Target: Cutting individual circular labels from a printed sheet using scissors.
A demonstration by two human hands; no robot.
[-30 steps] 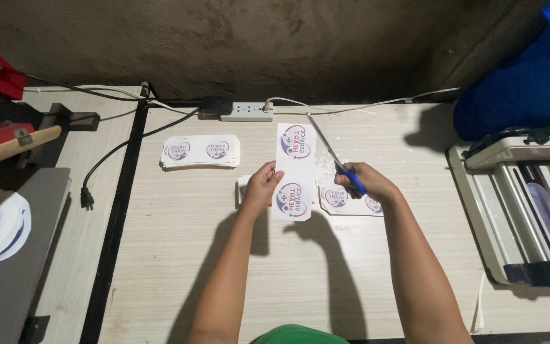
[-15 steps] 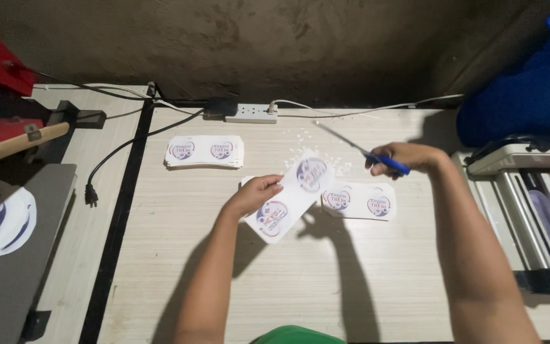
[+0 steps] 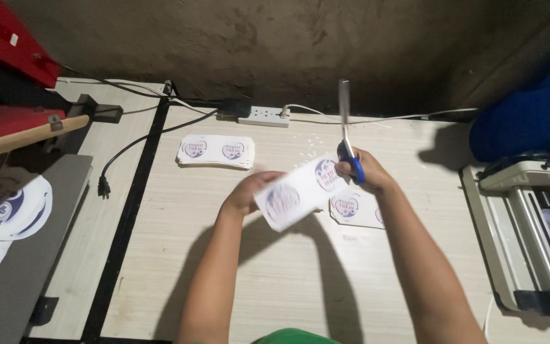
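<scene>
While the person's forearms extend over the pale wooden table (image 3: pixel 237 280), the left hand (image 3: pixel 244 196) holds a white printed strip (image 3: pixel 300 191) bearing two round purple-and-red emblems. The strip is lifted off the table and tilted, its lower left end blurred; the fingers are closed on that end, pinching it, though the exact finger placement cannot be resolved. The right hand (image 3: pixel 365 173) is wrapped around the blue handles of a pair of scissors (image 3: pixel 346 134), the fingers closed through the loops. The blades point upward and away from the person and appear together, not spread. The scissor handles sit at the upper right end of the strip, touching or overlapping it; which cannot be told.

On the table just below the right hand lies another printed sheet (image 3: pixel 354 210) with the same round emblems. A flat stack of similar printed sheets (image 3: pixel 216 151) lies farther back, well apart from both hands. A white power strip (image 3: pixel 263 116) rests at the rear edge against the wall, with black and white cables running from it. A grey laminating machine (image 3: pixel 529 236) stands at the right edge. Round printed cut-outs (image 3: pixel 14 207) lie on a grey surface at the left.
</scene>
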